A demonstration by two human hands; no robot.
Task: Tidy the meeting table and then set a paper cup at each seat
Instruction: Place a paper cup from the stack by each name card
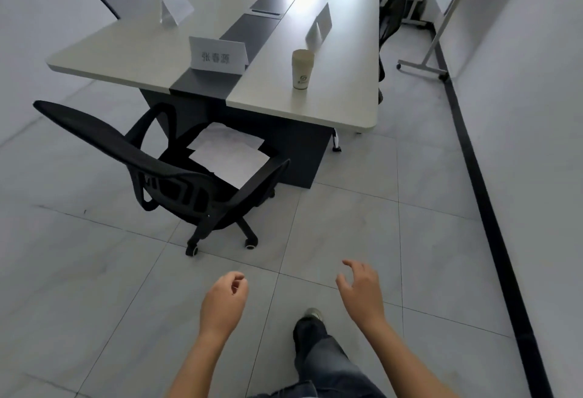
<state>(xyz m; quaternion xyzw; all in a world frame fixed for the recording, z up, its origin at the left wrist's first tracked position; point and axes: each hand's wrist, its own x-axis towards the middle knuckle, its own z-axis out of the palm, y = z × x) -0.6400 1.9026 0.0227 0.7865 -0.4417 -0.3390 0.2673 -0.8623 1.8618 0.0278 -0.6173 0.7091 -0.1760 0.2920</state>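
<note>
Left hand (222,299) curled, apparently empty, right hand (362,292) spread

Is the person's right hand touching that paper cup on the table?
Apart. The head view shows the right hand empty over the floor, with a wide stretch of tiles between it and the table where the paper cup stands.
</note>
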